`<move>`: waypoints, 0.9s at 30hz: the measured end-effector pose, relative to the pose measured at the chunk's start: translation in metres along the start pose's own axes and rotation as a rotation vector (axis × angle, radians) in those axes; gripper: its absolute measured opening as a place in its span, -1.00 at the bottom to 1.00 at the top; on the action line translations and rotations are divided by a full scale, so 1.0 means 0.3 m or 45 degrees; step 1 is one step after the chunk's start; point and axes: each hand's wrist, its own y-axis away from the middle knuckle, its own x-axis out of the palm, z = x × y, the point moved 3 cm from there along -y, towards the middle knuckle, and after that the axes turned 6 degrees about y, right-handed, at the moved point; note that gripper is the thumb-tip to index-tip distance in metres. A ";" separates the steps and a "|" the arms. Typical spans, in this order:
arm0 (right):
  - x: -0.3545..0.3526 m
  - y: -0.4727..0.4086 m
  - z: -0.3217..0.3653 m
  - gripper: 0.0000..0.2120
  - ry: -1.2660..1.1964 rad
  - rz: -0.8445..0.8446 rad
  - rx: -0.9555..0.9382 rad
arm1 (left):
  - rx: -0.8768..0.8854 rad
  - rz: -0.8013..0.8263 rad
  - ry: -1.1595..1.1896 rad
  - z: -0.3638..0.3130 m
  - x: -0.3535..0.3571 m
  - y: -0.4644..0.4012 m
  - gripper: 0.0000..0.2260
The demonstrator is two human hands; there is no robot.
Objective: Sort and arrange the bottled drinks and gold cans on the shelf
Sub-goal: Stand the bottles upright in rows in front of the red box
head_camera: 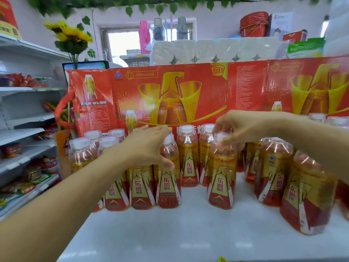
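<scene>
right hand (243,127) grip pinching lone bottle (221,173) by cap; left hand (149,146) grip wide over packed row (139,184). risk: top-heavy tip, knocking neighbours toward shelf (188,229) front edge.

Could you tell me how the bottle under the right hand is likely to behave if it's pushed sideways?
The bottle looks tall and narrow-based, so it may tip rather than slide. It appears full, probably fairly heavy. The white shelf top looks glossy, possibly slippery.

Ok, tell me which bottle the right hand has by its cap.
The bottle standing alone in the front row, gaps on both sides. The right hand pinches its white cap; the left hand rests on the packed left cluster.
</scene>
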 end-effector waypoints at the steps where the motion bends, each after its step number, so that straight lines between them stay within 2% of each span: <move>1: 0.008 -0.008 0.023 -0.50 -0.002 -0.016 -0.032 | 0.004 -0.007 0.004 0.001 0.002 0.002 0.02; 11: 0.066 -0.108 0.161 -0.51 0.080 -0.245 -0.172 | 0.013 -0.027 0.000 -0.003 0.003 0.015 0.00; 18: 0.079 -0.112 0.164 -0.54 -0.043 -0.178 -0.158 | -0.007 -0.027 -0.003 -0.003 0.009 0.011 -0.01; 25: 0.081 -0.085 0.184 -0.51 0.003 -0.097 -0.124 | -0.049 -0.018 0.046 0.001 0.007 0.008 -0.02; 27: 0.059 -0.043 0.168 -0.48 0.048 -0.146 -0.135 | -0.050 -0.088 0.133 -0.018 0.008 0.010 -0.01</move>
